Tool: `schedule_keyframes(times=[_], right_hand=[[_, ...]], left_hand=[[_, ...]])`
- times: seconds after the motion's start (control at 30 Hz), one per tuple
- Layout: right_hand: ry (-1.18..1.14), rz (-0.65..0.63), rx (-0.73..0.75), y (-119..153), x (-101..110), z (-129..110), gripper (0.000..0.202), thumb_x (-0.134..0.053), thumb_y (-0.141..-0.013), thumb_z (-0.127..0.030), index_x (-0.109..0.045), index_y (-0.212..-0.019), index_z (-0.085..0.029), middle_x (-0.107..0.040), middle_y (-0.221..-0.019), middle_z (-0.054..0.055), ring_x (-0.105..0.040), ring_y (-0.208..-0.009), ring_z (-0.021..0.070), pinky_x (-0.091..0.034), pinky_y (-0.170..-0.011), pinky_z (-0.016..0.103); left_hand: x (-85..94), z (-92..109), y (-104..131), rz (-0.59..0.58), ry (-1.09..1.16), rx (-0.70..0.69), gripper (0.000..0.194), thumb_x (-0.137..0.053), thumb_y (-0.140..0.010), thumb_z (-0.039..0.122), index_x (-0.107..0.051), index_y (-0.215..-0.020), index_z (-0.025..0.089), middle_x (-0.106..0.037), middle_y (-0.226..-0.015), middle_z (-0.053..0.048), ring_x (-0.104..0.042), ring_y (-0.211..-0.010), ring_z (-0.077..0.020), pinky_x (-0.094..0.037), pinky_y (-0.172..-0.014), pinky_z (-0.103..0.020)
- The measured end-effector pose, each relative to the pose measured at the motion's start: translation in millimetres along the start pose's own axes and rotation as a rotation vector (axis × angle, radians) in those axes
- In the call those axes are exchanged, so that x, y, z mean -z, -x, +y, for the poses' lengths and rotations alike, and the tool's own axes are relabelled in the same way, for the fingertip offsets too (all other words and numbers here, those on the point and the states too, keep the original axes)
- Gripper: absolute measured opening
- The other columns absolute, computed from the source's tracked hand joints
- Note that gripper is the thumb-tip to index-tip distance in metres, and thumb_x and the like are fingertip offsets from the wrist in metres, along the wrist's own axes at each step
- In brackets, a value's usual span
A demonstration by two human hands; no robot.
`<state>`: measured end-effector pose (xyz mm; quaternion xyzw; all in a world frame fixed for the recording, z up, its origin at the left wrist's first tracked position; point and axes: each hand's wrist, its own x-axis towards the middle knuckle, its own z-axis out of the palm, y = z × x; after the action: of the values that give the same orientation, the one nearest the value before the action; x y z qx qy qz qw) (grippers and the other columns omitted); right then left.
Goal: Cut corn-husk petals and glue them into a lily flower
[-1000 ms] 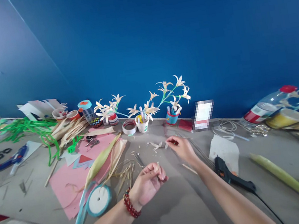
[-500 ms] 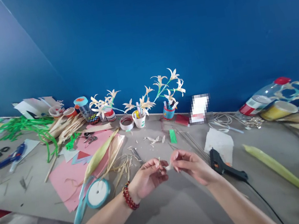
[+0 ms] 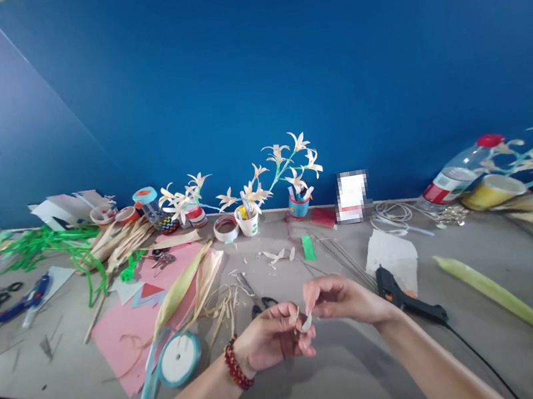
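Note:
My left hand (image 3: pixel 276 338), with a red bead bracelet (image 3: pixel 237 365) at its wrist, is closed in a pinch on a thin pale stem-like piece (image 3: pixel 297 314); its lower fingers are curled. Close beside it, my right hand (image 3: pixel 340 299) pinches a small whitish petal (image 3: pixel 307 322), which hangs between the two hands. Whether petal and stem touch is too small to tell. Beyond the hands, several loose pale petals (image 3: pixel 278 255) lie on the grey table (image 3: pixel 359 373). Scissors (image 3: pixel 261 304) lie just past my left hand.
A black glue gun (image 3: pixel 408 298) with its cord lies right of my hands. To the left are a ribbon spool (image 3: pixel 179 359), a corn husk (image 3: pixel 182 287) and pink paper (image 3: pixel 117 344). Cups with pale flowers (image 3: pixel 300 204) stand by the blue wall; a bottle (image 3: pixel 459 172) is at right.
Both hands have shifted slightly lower in view and the petal now hangs downward more plainly. My view has tilted a little, and the scissors show more past the left hand.

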<state>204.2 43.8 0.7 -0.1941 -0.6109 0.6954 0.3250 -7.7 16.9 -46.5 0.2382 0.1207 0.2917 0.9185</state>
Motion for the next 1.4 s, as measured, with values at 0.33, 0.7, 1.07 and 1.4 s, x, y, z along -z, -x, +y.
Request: schedule_keyframes(times=[0.33, 0.7, 1.07, 1.4], right_hand=[[0.379, -0.033, 0.16, -2, 2, -18, 0.015, -0.063, -0.09, -0.029, -0.072, -0.086, -0.017, -0.068, -0.079, 0.006, -0.064, -0.076, 0.0179, -0.049, -0.072, 0.03], [0.53, 0.248, 0.02, 1, -10, -20, 0.02, -0.067, -0.085, -0.032, -0.065, -0.099, -0.019, -0.066, -0.081, 0.003, -0.061, -0.073, 0.0163, -0.05, -0.068, 0.026], [0.55, 0.614, 0.13, -8, -54, 19, 0.011, -0.055, -0.091, -0.022, -0.06, -0.081, -0.019, -0.06, -0.076, 0.001, -0.06, -0.064, 0.0132, -0.049, -0.061, 0.024], [0.38, 0.729, 0.068, -9, -51, 9, 0.017, -0.062, -0.086, -0.033, -0.062, -0.08, -0.018, -0.063, -0.073, 0.002, -0.062, -0.065, 0.0149, -0.051, -0.059, 0.024]], left_hand=[[-3.4, 0, 3, -0.088, 0.002, 0.07, 0.015, -0.063, -0.086, 0.026, -0.056, -0.082, 0.013, -0.066, -0.087, -0.01, -0.059, -0.061, -0.0117, -0.051, -0.074, -0.038], [-12.4, -1, -1, 0.23, -0.299, -0.384, 0.019, -0.068, -0.084, 0.029, -0.059, -0.077, 0.013, -0.066, -0.079, -0.007, -0.061, -0.064, -0.013, -0.047, -0.069, -0.029], [-17.5, 0, 0, 0.388, -0.655, -0.56, 0.021, -0.06, -0.089, 0.031, -0.06, -0.078, 0.015, -0.063, -0.07, -0.003, -0.059, -0.07, -0.0142, -0.045, -0.073, -0.029], [-16.6, -2, -2, 0.378, -0.696, -0.586, 0.022, -0.059, -0.089, 0.033, -0.062, -0.079, 0.014, -0.06, -0.085, -0.005, -0.058, -0.068, -0.0136, -0.046, -0.07, -0.029]])
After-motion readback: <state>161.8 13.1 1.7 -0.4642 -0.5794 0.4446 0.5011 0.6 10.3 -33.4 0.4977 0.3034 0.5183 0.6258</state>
